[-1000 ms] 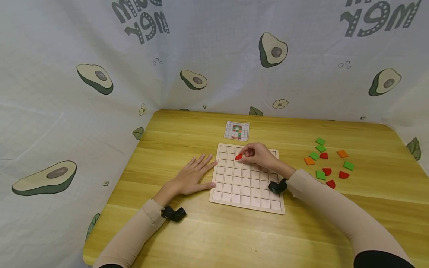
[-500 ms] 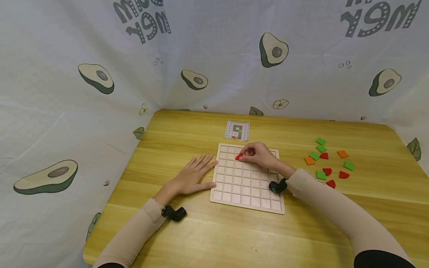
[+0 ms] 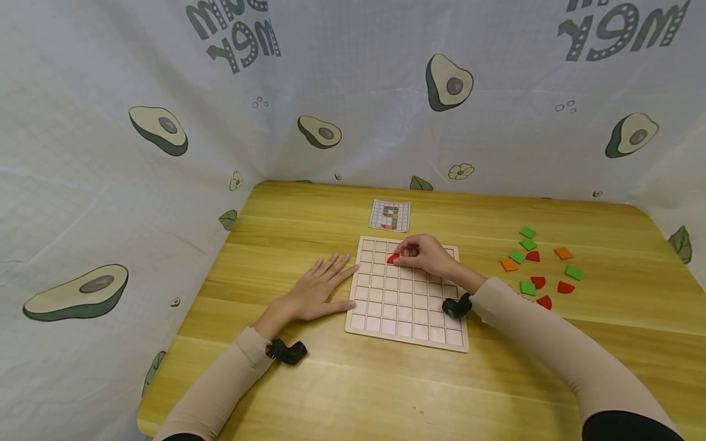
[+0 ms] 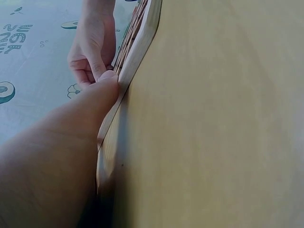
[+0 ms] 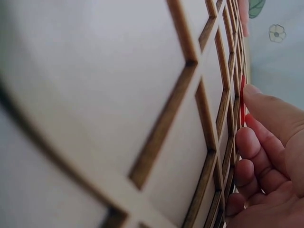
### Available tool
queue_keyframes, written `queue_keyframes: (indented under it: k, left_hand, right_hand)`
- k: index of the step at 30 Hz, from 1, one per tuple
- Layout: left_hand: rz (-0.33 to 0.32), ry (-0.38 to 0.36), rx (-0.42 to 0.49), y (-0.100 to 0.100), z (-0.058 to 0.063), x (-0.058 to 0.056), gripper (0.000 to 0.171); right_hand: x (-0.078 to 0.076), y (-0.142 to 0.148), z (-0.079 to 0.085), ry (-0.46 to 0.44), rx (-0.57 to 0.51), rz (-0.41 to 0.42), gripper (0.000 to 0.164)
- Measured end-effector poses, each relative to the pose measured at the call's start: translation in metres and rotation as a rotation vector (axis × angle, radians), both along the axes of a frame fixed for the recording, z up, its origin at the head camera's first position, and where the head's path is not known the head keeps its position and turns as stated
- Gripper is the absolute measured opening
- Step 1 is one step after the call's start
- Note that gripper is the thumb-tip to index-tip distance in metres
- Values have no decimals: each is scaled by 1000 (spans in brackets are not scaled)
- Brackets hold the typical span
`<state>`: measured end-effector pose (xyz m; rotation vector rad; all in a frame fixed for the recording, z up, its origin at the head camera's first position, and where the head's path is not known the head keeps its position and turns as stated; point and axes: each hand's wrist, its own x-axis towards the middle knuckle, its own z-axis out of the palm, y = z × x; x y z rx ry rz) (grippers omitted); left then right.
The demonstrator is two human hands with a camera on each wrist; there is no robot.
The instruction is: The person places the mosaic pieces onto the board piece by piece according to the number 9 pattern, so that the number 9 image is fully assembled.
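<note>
A pale wooden grid board (image 3: 380,309) lies on the table. My right hand (image 3: 427,256) reaches over its upper part and pinches a red quarter-round tile (image 3: 392,259) between thumb and fingers, right at a cell in an upper row. In the right wrist view the red tile (image 5: 242,102) shows edge-on by the thumb tip, close to the grid. My left hand (image 3: 317,293) rests flat with fingers spread, its thumb and fingertips at the board's left edge. In the left wrist view the left thumb (image 4: 102,92) touches the board's side.
Beyond the board lies a small printed card (image 3: 389,215) with a coloured grid pattern. Loose tiles are scattered at the right: several green squares (image 3: 573,272), orange squares (image 3: 564,253) and red quarter-rounds (image 3: 565,287). A patterned cloth (image 3: 375,86) hangs behind the table.
</note>
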<state>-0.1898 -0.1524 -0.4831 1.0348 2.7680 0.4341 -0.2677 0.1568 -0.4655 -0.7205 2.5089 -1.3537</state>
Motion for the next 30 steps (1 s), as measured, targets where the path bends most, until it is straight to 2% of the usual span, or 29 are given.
queue_keyframes:
  k: [8,14,21,30]
  left_hand:
    - [-1,-2,4,0,0,0,80]
    - [-2,-2,-2,0,0,1,80]
    - [6,-5,-13,0,-1,0,81]
    - [0,-7,-8,0,0,1,80]
  right_hand:
    - [0,0,-1,6,8,-3,19]
    - [0,0,2,-19,-30,0,17]
    - [0,-4,13,0,-10,-28,15]
    - [-2,8,33,48,15,-92,23]
